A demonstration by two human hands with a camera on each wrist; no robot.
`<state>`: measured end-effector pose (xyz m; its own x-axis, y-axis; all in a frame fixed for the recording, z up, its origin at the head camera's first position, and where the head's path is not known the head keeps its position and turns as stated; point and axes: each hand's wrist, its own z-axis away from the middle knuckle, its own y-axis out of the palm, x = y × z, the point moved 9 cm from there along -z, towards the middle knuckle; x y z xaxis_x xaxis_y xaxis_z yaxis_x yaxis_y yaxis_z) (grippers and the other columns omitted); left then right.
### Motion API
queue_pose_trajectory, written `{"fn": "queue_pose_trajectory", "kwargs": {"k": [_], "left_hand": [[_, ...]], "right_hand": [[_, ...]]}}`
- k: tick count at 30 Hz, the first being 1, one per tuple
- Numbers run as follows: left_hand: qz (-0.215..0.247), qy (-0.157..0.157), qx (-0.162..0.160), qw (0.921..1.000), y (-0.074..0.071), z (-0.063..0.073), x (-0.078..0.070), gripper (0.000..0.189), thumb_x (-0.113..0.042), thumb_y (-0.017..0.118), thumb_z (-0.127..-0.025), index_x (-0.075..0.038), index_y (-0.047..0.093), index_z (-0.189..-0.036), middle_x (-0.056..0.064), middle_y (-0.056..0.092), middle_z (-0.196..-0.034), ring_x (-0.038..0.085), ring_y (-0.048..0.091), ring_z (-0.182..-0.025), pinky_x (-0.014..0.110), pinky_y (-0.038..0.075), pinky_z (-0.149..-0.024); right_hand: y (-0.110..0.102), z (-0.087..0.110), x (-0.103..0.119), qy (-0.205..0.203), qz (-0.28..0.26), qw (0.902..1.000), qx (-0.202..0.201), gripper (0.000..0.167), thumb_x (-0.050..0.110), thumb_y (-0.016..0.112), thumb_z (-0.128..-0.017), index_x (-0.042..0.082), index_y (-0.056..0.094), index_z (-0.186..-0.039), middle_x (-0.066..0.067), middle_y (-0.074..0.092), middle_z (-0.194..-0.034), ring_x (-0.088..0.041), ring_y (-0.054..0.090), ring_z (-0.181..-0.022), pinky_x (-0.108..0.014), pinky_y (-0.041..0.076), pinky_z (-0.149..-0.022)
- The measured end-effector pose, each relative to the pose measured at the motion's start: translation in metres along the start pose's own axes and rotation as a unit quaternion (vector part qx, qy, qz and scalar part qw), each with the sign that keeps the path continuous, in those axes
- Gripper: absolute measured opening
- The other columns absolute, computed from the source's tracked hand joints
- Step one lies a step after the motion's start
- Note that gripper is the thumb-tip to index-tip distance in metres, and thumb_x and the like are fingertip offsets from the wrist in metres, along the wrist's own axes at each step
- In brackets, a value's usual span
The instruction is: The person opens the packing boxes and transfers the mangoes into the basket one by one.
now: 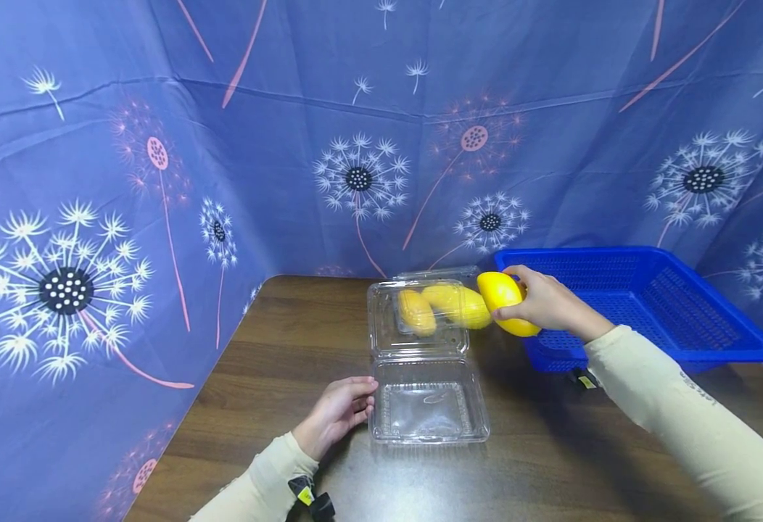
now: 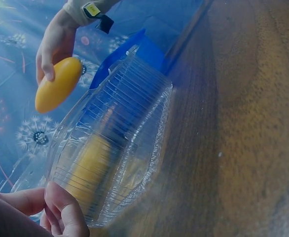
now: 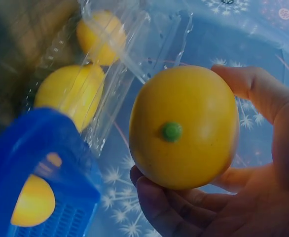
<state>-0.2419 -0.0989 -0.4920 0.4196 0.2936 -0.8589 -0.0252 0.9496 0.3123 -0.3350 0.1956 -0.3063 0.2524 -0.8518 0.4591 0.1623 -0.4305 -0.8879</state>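
1. Your right hand (image 1: 550, 299) grips the yellow fruit (image 1: 509, 304), raised between the blue basket (image 1: 701, 297) and the clear container (image 1: 426, 413).
2. Fruit's long axis: slants from far left to near right.
3. Container's open base: left of the fruit, nearer you; your left hand (image 1: 337, 407) adjoins it, apparently pinching its rim, though contact is blurred.
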Motion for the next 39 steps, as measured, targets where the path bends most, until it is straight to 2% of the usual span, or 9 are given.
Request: {"fn": "queue_pose_trajectory", "kwargs": {"k": [8, 16, 21, 28, 35, 39], "left_hand": [[0.000, -0.003, -0.006, 1.0000, 0.001, 0.000, 0.000, 0.011, -0.004, 0.061, -0.090, -0.005, 0.055, -0.100, -0.005, 0.057, -0.072, 0.003, 0.053, -0.064, 0.015, 0.049, -0.062], [-0.001, -0.004, -0.004, 1.0000, 0.001, -0.001, -0.002, 0.019, -0.004, 0.061, -0.090, -0.001, 0.053, -0.107, -0.004, 0.057, -0.074, 0.004, 0.053, -0.065, 0.016, 0.048, -0.063], [-0.002, -0.003, -0.006, 1.0000, 0.000, -0.001, -0.001, 0.016, -0.004, 0.060, -0.090, -0.002, 0.054, -0.105, -0.005, 0.057, -0.073, 0.004, 0.053, -0.065, 0.015, 0.048, -0.063], [0.006, -0.002, -0.004, 1.0000, -0.001, -0.001, 0.000, 0.011, -0.003, 0.060, -0.090, -0.006, 0.056, -0.099, -0.006, 0.057, -0.073, 0.003, 0.053, -0.064, 0.015, 0.048, -0.062], [0.003, 0.000, -0.002, 1.0000, -0.002, 0.000, 0.000, 0.011, -0.003, 0.061, -0.090, -0.005, 0.056, -0.100, -0.006, 0.058, -0.074, 0.004, 0.054, -0.065, 0.015, 0.048, -0.062], [0.004, 0.000, -0.009, 0.9999, -0.004, -0.002, -0.001, 0.011, -0.003, 0.061, -0.090, -0.005, 0.057, -0.100, -0.006, 0.059, -0.075, 0.004, 0.053, -0.066, 0.015, 0.049, -0.063]], "right_hand": [[-0.011, -0.007, -0.011, 0.013, 0.014, 0.9998, 0.003, 0.092, 0.041, 0.075, -0.079, -0.003, 0.030, -0.146, -0.032, 0.056, -0.122, -0.030, 0.061, -0.087, -0.032, 0.053, -0.061], [-0.020, -0.016, -0.027, 0.032, 0.017, 0.9993, 0.009, 0.096, 0.044, 0.074, -0.080, -0.006, 0.027, -0.147, -0.035, 0.052, -0.124, -0.033, 0.060, -0.088, -0.033, 0.053, -0.062], [-0.023, -0.020, -0.038, 0.046, 0.021, 0.9987, 0.010, 0.098, 0.046, 0.074, -0.080, -0.008, 0.026, -0.147, -0.036, 0.051, -0.125, -0.035, 0.060, -0.091, -0.035, 0.053, -0.064], [-0.026, -0.026, -0.054, 0.060, 0.005, 0.9982, 0.008, 0.096, 0.044, 0.073, -0.081, -0.010, 0.026, -0.144, -0.035, 0.051, -0.123, -0.037, 0.059, -0.092, -0.034, 0.053, -0.065], [-0.027, -0.034, -0.074, 0.082, -0.027, 0.9960, 0.022, 0.094, 0.043, 0.071, -0.083, -0.011, 0.024, -0.144, -0.035, 0.050, -0.120, -0.033, 0.060, -0.087, -0.033, 0.055, -0.062], [-0.030, -0.040, -0.080, 0.093, -0.027, 0.9950, 0.025, 0.095, 0.044, 0.071, -0.084, -0.012, 0.022, -0.144, -0.035, 0.049, -0.118, -0.033, 0.060, -0.085, -0.033, 0.056, -0.061]]}}
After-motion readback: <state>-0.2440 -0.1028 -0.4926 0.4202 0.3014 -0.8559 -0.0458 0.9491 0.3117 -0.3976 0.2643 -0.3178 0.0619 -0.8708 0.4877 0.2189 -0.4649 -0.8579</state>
